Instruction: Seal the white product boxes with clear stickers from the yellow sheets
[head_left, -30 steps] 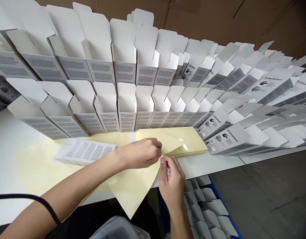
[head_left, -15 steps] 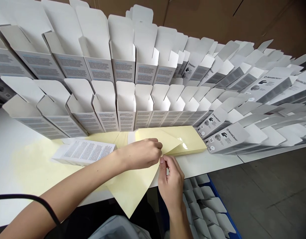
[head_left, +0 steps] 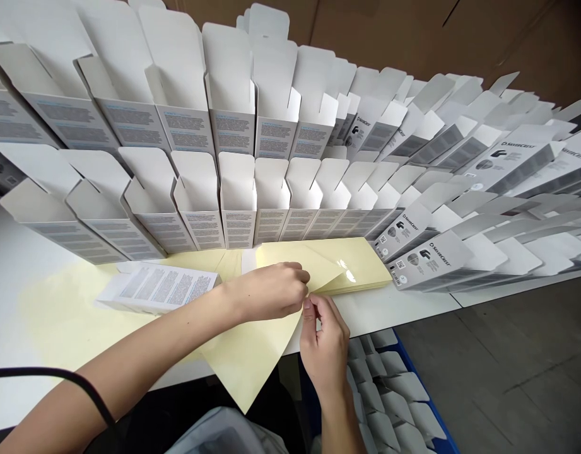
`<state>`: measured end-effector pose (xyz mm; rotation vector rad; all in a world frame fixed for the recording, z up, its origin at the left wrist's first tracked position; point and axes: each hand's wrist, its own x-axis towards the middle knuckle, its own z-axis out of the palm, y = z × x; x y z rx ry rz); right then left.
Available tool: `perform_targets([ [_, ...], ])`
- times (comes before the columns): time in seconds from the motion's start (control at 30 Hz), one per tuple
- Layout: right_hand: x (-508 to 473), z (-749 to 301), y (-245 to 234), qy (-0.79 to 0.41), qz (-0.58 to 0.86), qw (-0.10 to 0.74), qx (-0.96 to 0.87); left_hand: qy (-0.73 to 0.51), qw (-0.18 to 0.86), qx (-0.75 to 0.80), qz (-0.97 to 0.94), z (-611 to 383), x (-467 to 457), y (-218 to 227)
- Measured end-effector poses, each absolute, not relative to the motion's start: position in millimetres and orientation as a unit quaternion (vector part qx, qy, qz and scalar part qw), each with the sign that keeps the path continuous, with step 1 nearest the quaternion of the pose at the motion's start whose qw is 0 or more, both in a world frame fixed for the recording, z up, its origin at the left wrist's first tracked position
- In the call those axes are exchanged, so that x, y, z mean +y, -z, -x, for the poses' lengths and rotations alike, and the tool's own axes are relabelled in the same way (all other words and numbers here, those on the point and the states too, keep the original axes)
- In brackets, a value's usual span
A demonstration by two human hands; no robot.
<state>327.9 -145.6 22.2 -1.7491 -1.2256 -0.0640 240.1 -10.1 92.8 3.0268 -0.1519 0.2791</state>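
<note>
My left hand (head_left: pixel 266 291) lies curled on a pale yellow glossy sheet (head_left: pixel 252 353), fingertips pinched at the sheet's edge near the table's front. My right hand (head_left: pixel 324 345) comes up from below, its thumb and forefinger pinched on the same edge right beside the left fingertips. The sheet bends up at that spot and its loose corner hangs over the table edge. More yellow sheets (head_left: pixel 366 261) lie stacked flat behind. A white printed carton (head_left: pixel 155 287) lies flat on its side just left of my left wrist.
Rows of open white cartons (head_left: pixel 238 189) stand with flaps up across the back of the white table (head_left: pixel 404 309), leaning over at the right. A blue crate (head_left: pixel 394 403) with white pieces sits on the floor below right. A black cable (head_left: pixel 58 378) crosses my left arm.
Almost nothing has changed; both hands stay pinched at the same spot on the yellow sheet, and the view has shifted slightly.
</note>
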Motion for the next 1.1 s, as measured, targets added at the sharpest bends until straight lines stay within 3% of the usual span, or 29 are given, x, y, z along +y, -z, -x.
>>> perform_targets([
  [0.53,-147.7,-330.1,-21.4,0.017,0.726,0.465,-0.506,-0.066,0.011,-0.061,-0.996,-246.1,-14.8,-93.9],
  [1.1,-148.6,-333.0,-22.2,-0.019,0.721,0.488,-0.491,-0.103,0.048,-0.068,-0.991,-249.7,-12.0,-89.3],
])
